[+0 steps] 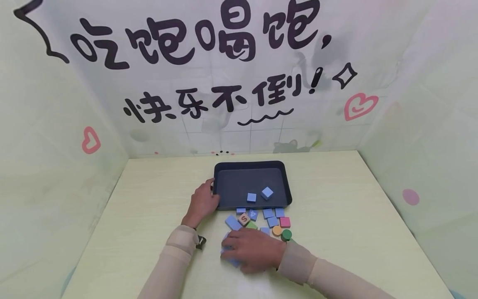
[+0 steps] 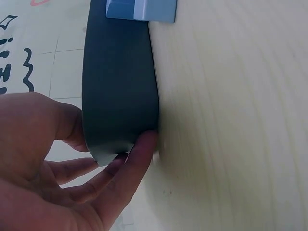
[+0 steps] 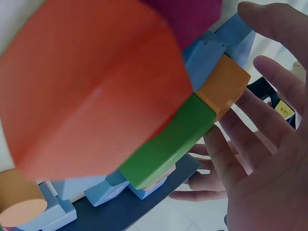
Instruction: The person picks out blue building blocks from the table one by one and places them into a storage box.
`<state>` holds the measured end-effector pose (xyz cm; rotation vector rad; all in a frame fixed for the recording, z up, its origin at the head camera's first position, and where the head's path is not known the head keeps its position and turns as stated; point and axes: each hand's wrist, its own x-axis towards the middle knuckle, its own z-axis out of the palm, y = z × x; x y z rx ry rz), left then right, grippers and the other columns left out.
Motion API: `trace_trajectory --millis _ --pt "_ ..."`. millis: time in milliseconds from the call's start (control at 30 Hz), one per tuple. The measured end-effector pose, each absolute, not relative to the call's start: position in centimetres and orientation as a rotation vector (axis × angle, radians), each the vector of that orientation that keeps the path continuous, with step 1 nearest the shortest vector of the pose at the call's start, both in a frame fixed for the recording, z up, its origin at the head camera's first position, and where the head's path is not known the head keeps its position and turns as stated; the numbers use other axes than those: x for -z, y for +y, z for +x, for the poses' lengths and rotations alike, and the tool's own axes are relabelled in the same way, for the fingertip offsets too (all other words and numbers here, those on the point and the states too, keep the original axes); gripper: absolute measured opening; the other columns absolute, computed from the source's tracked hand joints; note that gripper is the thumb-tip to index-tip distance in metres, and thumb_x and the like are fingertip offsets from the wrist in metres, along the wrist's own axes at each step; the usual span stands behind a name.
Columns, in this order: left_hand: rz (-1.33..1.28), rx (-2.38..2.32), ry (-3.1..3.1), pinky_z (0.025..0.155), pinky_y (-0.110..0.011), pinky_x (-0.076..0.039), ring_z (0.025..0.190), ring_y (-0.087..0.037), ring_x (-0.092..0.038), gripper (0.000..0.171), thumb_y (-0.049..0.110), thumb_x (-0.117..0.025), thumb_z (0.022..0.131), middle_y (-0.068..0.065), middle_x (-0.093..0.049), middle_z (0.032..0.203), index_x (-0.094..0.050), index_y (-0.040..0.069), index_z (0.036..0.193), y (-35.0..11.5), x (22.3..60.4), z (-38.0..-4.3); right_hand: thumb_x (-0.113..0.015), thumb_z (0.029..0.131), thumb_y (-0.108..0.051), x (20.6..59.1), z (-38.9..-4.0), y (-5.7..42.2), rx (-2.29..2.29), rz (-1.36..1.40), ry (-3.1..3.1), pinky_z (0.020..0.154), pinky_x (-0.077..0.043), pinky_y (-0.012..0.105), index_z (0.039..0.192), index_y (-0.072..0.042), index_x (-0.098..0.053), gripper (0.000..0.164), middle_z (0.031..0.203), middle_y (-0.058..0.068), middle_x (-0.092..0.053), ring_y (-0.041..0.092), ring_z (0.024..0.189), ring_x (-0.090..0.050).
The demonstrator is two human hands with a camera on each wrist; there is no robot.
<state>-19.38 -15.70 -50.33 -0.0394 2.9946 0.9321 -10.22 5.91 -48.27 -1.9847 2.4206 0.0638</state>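
At the left end of a dark tray [image 1: 220, 187] is my left hand [image 1: 201, 203], gripping its near left corner. In the left wrist view, the fingers [image 2: 139, 159] bend against the tray wall [image 2: 120, 86]. My right hand [image 1: 257, 249] lies over several blue blocks, hiding part of the pile. Its fingers [image 3: 245, 130] are spread and loosely extended in the right wrist view, with fingertips right beside an orange block [image 3: 224, 86] and a green block [image 3: 168, 144]. A large orange-red block [image 3: 96, 96] fills that view's foreground, near a purple block [image 3: 192, 19].
Two blue cubes, one a blue cube [image 1: 252, 197] near the front wall, lie inside the tray. Before it are a lettered wooden cube [image 1: 244, 219], a pink block [image 1: 285, 222], a yellow cylinder [image 1: 276, 230] and a green cylinder [image 1: 286, 235]. Printed cloth walls [image 1: 239, 141] enclose the table.
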Motion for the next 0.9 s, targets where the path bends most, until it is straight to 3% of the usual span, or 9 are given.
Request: trace_trajectory --millis 367,900 --pt "-0.055 -0.938 2.98 0.083 -0.046 -0.047 0.101 -0.03 -0.058 0.062 0.016 -0.055 0.091 -0.014 -0.059 0.119 -0.04 0.006 0.15 -15.78 50.57 -19.54 -0.071 0.088 -0.03 48.89 -10.25 5.6 -0.111 -2.016 2.437 0.102 -0.035 0.029 0.131 -0.035 -0.06 0.044 0.131 -0.01 -0.054 0.012 0.123 -0.044" --pt "-0.064 -0.931 2.966 0.082 -0.045 -0.047 0.102 -0.03 -0.058 0.061 0.016 -0.055 0.092 -0.014 -0.058 0.12 -0.039 0.008 0.15 -15.74 50.18 -19.4 -0.067 0.091 -0.044 48.95 -10.42 5.14 -0.064 -2.069 2.436 0.096 -0.038 0.026 0.13 -0.036 -0.06 0.04 0.126 -0.011 -0.056 0.01 0.115 -0.046"
